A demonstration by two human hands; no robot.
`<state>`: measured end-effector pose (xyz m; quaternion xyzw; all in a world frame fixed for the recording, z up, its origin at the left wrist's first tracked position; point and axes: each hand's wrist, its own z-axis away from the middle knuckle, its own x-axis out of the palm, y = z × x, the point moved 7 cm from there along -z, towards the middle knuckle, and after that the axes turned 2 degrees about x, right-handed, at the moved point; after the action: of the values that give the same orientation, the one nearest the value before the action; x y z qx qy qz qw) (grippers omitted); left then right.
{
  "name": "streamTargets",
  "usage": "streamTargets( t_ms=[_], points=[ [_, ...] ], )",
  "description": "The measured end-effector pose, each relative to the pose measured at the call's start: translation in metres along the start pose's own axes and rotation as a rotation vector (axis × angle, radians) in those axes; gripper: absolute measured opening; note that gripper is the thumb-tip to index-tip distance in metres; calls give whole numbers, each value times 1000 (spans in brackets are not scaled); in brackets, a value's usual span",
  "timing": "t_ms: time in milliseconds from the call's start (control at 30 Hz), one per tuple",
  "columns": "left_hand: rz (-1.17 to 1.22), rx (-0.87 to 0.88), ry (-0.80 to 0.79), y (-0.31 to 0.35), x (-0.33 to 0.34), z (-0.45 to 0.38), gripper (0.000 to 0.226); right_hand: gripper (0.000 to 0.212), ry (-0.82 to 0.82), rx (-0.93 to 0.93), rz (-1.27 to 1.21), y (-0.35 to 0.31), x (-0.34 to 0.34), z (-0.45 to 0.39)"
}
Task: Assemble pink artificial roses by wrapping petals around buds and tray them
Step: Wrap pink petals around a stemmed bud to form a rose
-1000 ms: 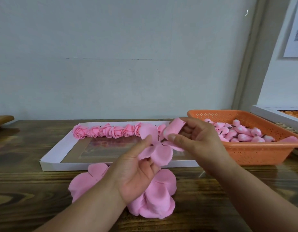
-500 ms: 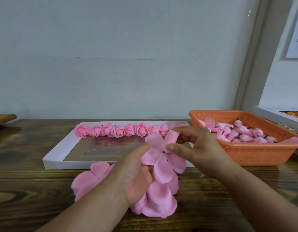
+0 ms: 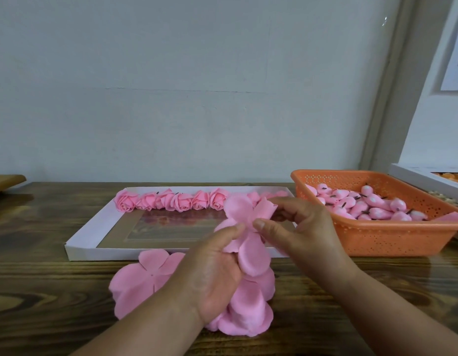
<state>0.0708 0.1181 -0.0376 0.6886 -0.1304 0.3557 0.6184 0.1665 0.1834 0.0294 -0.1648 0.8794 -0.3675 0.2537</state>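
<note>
Holding a pink petal piece (image 3: 244, 227) above the near edge of the white tray (image 3: 80, 241), both hands meet at frame centre; the left hand (image 3: 217, 276), palm turned up, has its fingers curled round the lower lobes, thumb tip pressed onto the piece; the right hand (image 3: 299, 227) pinches the upper lobes between thumb and fingers, one lobe folded upward at 12 o'clock. Whether a bud sits inside the piece cannot be told.

At 6 o'clock from the hands, a loose pile of petal pieces (image 3: 150, 281) lies flat on the dark wooden tabletop (image 3: 42, 291), partly hidden by the left wrist; the pile touches the tray's near wall.

At 10 to 12 o'clock, a row of finished roses (image 3: 171, 201) lines the tray's far wall, the blooms side by side and touching; the rightmost ones are partly hidden behind the held piece.

At 2 o'clock, an orange perforated basket (image 3: 377, 237) stands just beside the tray's right end; it holds a heap of pink buds (image 3: 371, 205) with dark stems.

At far 9 o'clock, a wooden board (image 3: 4, 181) shows at the frame edge; at far 3 o'clock, a second white tray (image 3: 425, 177) is partly in view.
</note>
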Motion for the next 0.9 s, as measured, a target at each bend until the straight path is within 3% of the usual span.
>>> streamTargets(
  t_ms=[100,267,467,600,767,900],
  points=[
    [-75,14,104,-1,-7,0,31,11,-72,32,31,2,10,3],
    [-94,9,179,7,-16,1,21,10,-176,-86,289,-5,18,4],
    [-280,23,148,11,-16,4,26,36,-94,43,209,2,7,-1],
    [-370,25,55,13,-9,5,27,55,-229,105,224,6,4,-4],
    [-449,-18,37,8,-7,6,29,21,-316,80,139,1,3,-2],
    [-441,-12,38,8,-8,6,31,13,-272,63,181,1,4,-1]
  ],
)
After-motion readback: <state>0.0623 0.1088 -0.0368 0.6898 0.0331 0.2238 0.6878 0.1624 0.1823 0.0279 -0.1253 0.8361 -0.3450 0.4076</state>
